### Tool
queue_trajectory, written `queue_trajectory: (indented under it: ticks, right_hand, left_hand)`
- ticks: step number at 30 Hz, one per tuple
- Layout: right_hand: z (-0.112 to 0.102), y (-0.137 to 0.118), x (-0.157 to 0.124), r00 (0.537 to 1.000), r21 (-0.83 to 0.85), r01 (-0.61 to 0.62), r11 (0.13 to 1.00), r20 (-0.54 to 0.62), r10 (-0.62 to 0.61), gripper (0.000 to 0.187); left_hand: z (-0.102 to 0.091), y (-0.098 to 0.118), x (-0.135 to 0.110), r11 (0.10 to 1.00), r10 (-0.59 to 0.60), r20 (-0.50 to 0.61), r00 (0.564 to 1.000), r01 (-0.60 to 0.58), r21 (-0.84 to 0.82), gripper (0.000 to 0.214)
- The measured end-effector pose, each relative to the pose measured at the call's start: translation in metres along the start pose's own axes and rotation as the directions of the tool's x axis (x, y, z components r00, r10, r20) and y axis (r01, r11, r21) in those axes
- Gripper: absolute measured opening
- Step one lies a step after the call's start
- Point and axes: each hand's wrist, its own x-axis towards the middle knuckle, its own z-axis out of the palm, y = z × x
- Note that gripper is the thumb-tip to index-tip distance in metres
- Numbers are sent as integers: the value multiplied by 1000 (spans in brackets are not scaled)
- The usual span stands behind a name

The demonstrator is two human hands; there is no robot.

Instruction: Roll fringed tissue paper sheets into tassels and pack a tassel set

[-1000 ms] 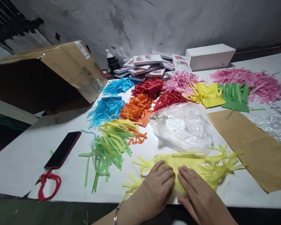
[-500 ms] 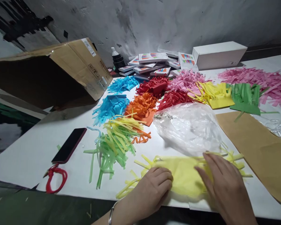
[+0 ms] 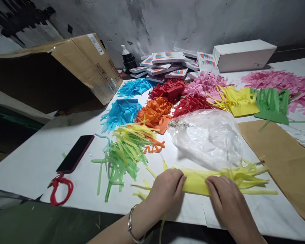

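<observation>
1. Hands, two: the left hand (image 3: 167, 188) has its fingers curled, grasping the yellow fringed sheet (image 3: 195, 183); the right hand (image 3: 225, 196) pinches the same piece between thumb and fingers.
2. Yellow fringed sheet, one: near the front edge of the white-topped table (image 3: 22, 169), strips spreading at both ends; layers cannot be counted.
3. Bangle (image 3: 130, 222), one: on the left wrist.
4. Plastic bag (image 3: 208, 139), one: clear, just beyond the sheet.
5. Brown paper (image 3: 279, 166), one piece: at right.
6. Fringed bundles, nine: two blue (image 3: 122, 113), two red (image 3: 189, 105), two pink (image 3: 205, 84), one orange (image 3: 156, 112), one yellow (image 3: 244, 106), one green (image 3: 273, 105).
7. Loose pale strips (image 3: 122, 149), one heap: green and yellow, too tangled to count.
8. Phone (image 3: 75, 152), one, with one red cord (image 3: 62, 189) at its near end.
9. Cartons: one cardboard box (image 3: 91, 67), one white box (image 3: 244, 56).
10. Printed packs (image 3: 167, 57), one pile: overlapping, exact number unclear.
11. Bottle (image 3: 129, 60), one: dark, white-topped.
</observation>
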Motion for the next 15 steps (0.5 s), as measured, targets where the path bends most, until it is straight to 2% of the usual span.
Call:
queue_trajectory:
  ticks: [5, 8, 10, 12, 15]
  right_hand:
    - [11, -3, 13, 999, -157, -32, 987, -20, 29, 29]
    - [8, -2, 17, 999, -213, -36, 976, -17, 33, 27]
    - [3, -1, 17, 998, -262, -37, 964, -63, 21, 18]
    - [-4, -1, 15, 991, -253, 48, 966, -108, -77, 9]
    - [-9, -1, 7, 948, -106, 308, 945, -44, -314, 19]
  left_hand:
    - [-3, 4, 21, 992, -75, 40, 996, 70, 106, 23]
    - [-5, 4, 25, 988, -85, 72, 994, 75, 138, 22]
    - [-5, 3, 26, 986, -87, 89, 992, 73, 148, 22]
    - [-4, 3, 27, 986, -89, 97, 991, 74, 151, 21]
    - [-4, 5, 28, 986, -100, 97, 990, 85, 146, 21]
